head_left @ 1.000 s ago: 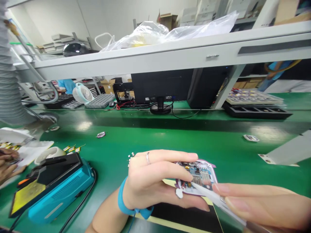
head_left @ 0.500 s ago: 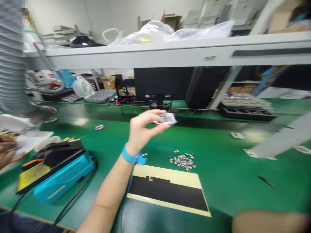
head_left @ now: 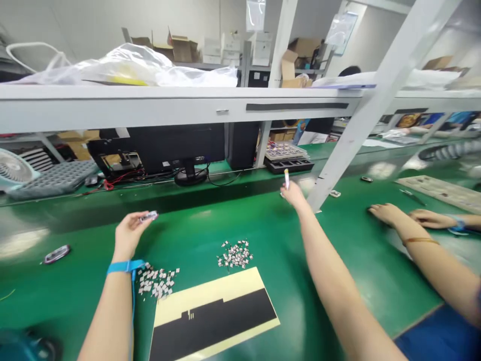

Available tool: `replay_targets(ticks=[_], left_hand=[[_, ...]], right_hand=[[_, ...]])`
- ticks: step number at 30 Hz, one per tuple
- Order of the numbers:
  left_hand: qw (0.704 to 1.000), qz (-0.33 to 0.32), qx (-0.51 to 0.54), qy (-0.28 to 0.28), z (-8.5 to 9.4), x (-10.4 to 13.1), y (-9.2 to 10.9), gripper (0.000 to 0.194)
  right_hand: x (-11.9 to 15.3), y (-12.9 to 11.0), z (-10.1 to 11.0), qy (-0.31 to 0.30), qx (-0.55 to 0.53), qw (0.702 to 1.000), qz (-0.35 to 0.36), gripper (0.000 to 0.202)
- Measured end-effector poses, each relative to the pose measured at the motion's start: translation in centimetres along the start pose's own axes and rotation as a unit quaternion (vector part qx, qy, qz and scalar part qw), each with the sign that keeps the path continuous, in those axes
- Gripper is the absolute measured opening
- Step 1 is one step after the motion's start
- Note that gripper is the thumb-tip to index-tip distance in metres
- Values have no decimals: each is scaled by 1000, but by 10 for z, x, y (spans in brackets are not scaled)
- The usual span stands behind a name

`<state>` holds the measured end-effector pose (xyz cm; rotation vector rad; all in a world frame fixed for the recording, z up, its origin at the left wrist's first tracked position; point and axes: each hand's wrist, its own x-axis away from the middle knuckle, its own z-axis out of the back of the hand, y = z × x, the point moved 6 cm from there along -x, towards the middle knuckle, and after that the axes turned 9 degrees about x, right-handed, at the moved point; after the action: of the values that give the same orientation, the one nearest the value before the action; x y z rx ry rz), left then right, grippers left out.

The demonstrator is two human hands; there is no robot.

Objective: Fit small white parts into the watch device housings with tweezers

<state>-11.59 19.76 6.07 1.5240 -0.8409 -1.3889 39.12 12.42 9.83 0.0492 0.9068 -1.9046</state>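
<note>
My left hand (head_left: 130,231), with a blue wrist strap, pinches a small oval device (head_left: 149,216) above the green bench. Stretched out to the right, my right hand (head_left: 292,192) is closed around something beside the slanted post; a white and yellow tip (head_left: 286,179) stands up from it. Two piles of small pale parts lie between the arms, one by the strap (head_left: 157,282) and one further right (head_left: 235,254). Below them is a yellow sheet (head_left: 240,281) with black strips. Another oval device (head_left: 57,254) lies at the left.
A slanted white post (head_left: 349,125) rises right of my right hand under a long shelf (head_left: 169,108). Behind stand a monitor (head_left: 180,145) and black tray (head_left: 289,165). Another person's hands (head_left: 387,214) rest on the bench at the right, near a long pale tray (head_left: 443,193).
The view has swung right. My right arm, earlier a blur at the bottom edge, now reaches far forward with its hand closed. My left hand still holds the oval device, now lower and further left in view.
</note>
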Motion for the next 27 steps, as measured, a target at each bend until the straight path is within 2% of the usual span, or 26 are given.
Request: replay_targets(ticks=[3,5,7,11,13,16,19,22,25,27], left_hand=[[995,86,-29,-47,12,1,-40,48],[987,132,-48,-79,17,2,-56,58],[982,143,-69,-102,21,0,-63,65],[969,121,-157,-145,29,-7,-75,73],[964,99,-210,-126,37,-10,-79,69],[963,94,-246,-56,51,-14,-83,63],[962,116,-247,8,59,-13,-78,56],[957,114,-255,82,67,-10,-61,42],[964,80,-202,155,72,-10,-31,32],[971,37,-135,195,69,-8,2,32]], right_hand=[[-12,34,-36,-75,71,994,-27,26],[-18,51,-51,-118,110,986,-30,27],[-24,64,-61,-158,144,977,-29,26],[-36,78,-75,-216,188,958,-26,25],[-38,79,-77,-235,200,951,-25,23],[-34,75,-76,-249,208,946,-21,19],[-21,64,-71,-241,205,948,-16,22],[-7,48,-65,-216,201,956,-3,24],[9,22,-60,-192,188,963,29,23],[21,-8,-52,-173,165,969,65,20]])
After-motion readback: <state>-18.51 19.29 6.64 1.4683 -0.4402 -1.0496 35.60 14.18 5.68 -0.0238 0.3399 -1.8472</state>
